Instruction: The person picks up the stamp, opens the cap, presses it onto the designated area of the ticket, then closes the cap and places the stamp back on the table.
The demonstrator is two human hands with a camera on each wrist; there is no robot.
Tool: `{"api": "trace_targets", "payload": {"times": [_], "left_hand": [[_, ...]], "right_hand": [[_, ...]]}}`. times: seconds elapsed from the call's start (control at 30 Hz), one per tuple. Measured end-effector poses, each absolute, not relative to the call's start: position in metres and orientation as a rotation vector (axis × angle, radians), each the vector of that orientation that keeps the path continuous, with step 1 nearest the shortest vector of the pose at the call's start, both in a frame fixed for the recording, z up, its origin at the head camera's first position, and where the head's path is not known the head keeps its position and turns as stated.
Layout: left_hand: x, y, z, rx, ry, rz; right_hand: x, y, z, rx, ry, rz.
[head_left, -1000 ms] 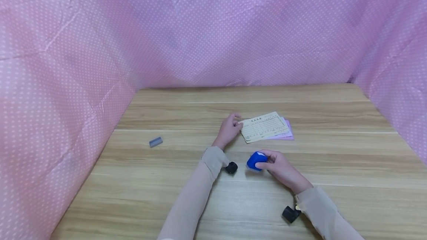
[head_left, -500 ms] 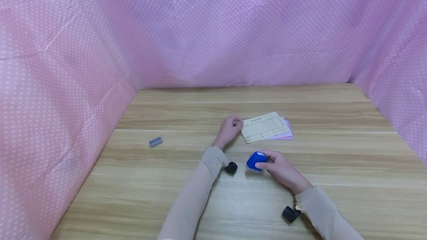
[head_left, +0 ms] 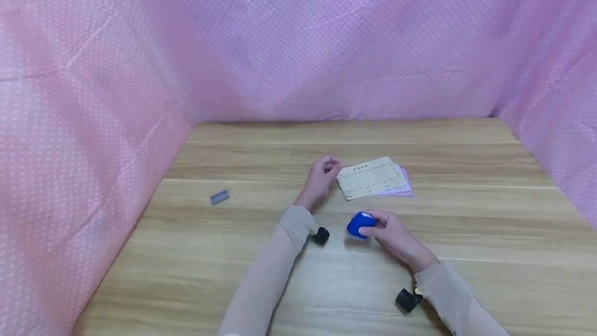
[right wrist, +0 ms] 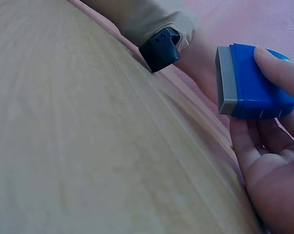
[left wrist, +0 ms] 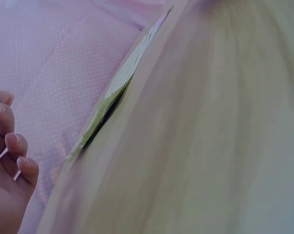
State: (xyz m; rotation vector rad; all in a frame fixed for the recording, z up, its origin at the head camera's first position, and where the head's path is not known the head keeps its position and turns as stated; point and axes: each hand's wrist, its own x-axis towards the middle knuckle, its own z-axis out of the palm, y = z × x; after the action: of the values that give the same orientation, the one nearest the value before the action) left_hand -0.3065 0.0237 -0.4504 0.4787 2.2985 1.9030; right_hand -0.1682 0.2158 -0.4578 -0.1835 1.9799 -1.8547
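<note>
In the head view my right hand (head_left: 396, 237) grips a blue rubber stamp (head_left: 360, 224) over the table. The right wrist view shows thumb and fingers on the blue body of the stamp (right wrist: 264, 83), its grey base sticking out beyond them. My left hand (head_left: 322, 178) is at the left edge of a stack of printed cream-coloured slips (head_left: 373, 178). Its fingers are loosely bent in the left wrist view, with a gap between the hand (left wrist: 10, 170) and the paper slips (left wrist: 122, 78). Pink and lilac sheets (head_left: 407, 183) peek out beneath the slips on the right.
A small grey cap-like piece (head_left: 219, 197) lies on the left of the wooden table (head_left: 261, 154). Black wrist cameras sit at both cuffs, such as the left wrist camera (head_left: 321, 236). Pink dotted cloth (head_left: 298, 40) hangs behind and along the sides.
The left hand's fingers have drawn in from a more spread pose and shifted slightly up at the slips' corner. The right hand keeps holding the stamp in place. The whole view has shifted slightly.
</note>
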Motion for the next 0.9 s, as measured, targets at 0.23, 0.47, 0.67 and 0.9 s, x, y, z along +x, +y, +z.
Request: {"api": "trace_targets", "payload": {"times": [0.23,0.47,0.67,0.9], "left_hand": [[-0.303,0.015,-0.434,0.525,2.317,1.872],[-0.298,-0.001,-0.422,0.640,2.399,1.796],[-0.298,-0.018,-0.417,0.629,2.444,1.825],[-0.294,-0.035,-0.411,0.615,2.466,1.866]], "right_hand": [[-0.168,0.217,-0.458,-0.171,2.009,-1.830],[-0.167,0.216,-0.457,-0.167,2.008,-1.829],[-0.168,0.217,-0.459,-0.191,1.997,-1.844],[-0.167,0.217,-0.458,-0.194,1.998,-1.836]]}}
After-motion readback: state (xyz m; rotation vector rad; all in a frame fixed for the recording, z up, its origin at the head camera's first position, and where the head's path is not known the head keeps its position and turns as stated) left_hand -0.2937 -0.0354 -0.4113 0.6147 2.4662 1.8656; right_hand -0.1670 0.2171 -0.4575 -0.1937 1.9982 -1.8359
